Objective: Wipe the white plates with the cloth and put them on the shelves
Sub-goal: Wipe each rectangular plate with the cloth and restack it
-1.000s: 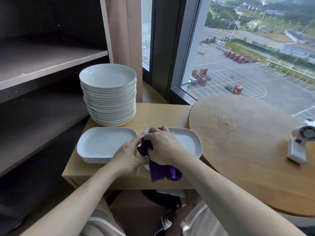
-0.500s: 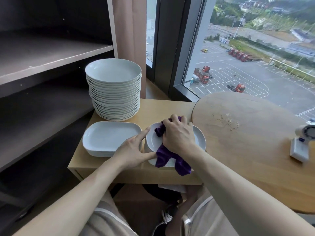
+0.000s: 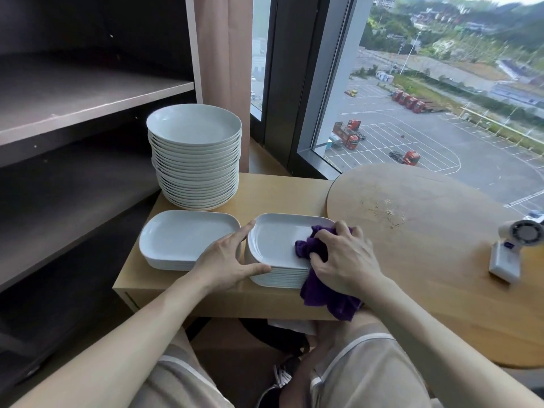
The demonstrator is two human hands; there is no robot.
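Plate (image 3: pixel 273 242): topmost of the right stack on the table (image 3: pixel 282 189); long axis laid left to right.
Cloth (image 3: pixel 323 295): pressed on the plate's right end.
Right hand (image 3: pixel 344 260): clenched round the cloth.
Left hand (image 3: pixel 226 257): fingers straight, laid against the stack's left edge.

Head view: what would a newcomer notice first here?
The purple cloth stands out, bunched under the right hand on the top plate of the right rectangular stack near the desk's front edge. The left hand rests flat against that stack's left side. Behind, a tall round stack stands beside the dark shelves on the left.
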